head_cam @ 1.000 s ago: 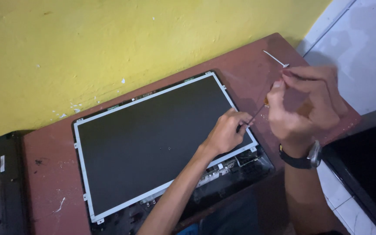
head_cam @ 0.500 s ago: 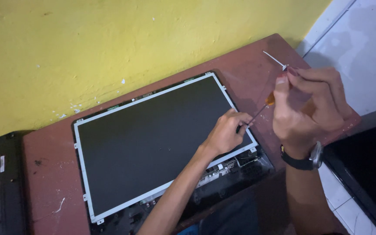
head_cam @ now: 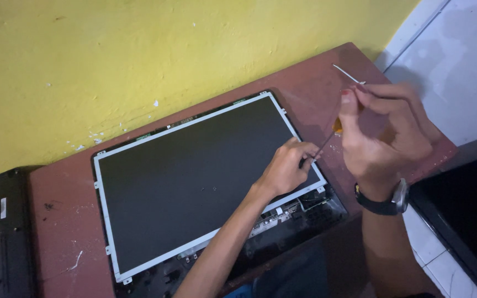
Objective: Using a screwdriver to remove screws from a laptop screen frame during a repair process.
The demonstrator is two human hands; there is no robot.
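Note:
A bare laptop screen panel [head_cam: 189, 176] with a silver metal frame lies flat on a reddish-brown table [head_cam: 67, 226]. My left hand [head_cam: 288, 168] rests on the panel's right edge, its fingertips pinching the thin shaft of a screwdriver [head_cam: 329, 138] near the tip. My right hand [head_cam: 385, 138], with a dark wristwatch on the wrist, grips the screwdriver's orange handle from above, just right of the panel. The tip meets the panel's right side frame. Below the panel the open laptop base [head_cam: 299, 215] shows cables and circuit parts.
A thin white stick-like tool [head_cam: 344, 73] lies on the table's far right corner. A black device [head_cam: 4, 232] sits left of the table. A dark flat object [head_cam: 465, 221] stands at the right over white floor tiles. A yellow wall runs behind.
My right hand has shifted slightly up and right on the screwdriver handle, its fingers turning. My left hand stays at the panel's right edge.

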